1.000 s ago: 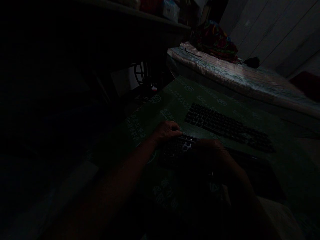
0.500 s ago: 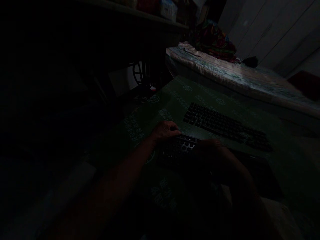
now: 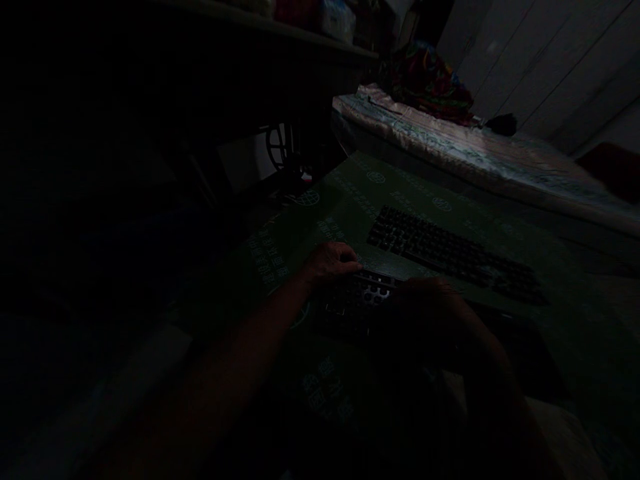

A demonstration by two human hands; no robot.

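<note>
In the head view a dark keyboard frame (image 3: 376,291) with rows of pale holes lies slanted on a green printed sheet (image 3: 280,257). My left hand (image 3: 331,260) grips its far left corner, fingers bent and thumb along the top edge. Over the middle of the frame is my right hand (image 3: 433,297), back upward; its fingers point down into deep shadow, so their grip and anything in them are hidden. The frame's right part (image 3: 520,343) shows beyond my right wrist. Just behind both hands lies a second dark piece, a keyboard with rows of keys (image 3: 450,250).
A bed with a patterned sheet (image 3: 425,130) stands at the back right, a heap of red patterned cloth (image 3: 430,80) on it. At the upper left a dark table (image 3: 280,30) carries packages, with a spoked wheel (image 3: 276,147) below. The room is very dim.
My right hand shifts only slightly over the keyboard frame. My left hand stays at the corner, and both keyboard pieces remain where they were.
</note>
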